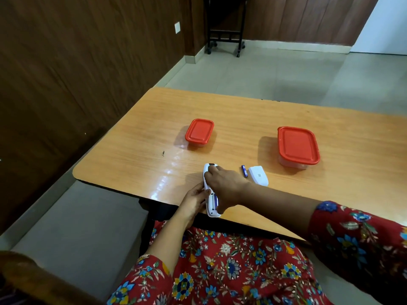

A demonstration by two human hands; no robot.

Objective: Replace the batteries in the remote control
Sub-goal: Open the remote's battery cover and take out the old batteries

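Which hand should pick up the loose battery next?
Probably right. The loose battery lies just right of the right hand, while the left hand steadies the remote control from the opposite side.

Remote midsection hidden under right hand; battery cover label unreadable; table cut off right.

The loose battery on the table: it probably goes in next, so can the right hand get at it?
Probably yes. The battery lies in the open just beyond the right hand, beside the cover, with nothing between them; the hand must first release the remote.
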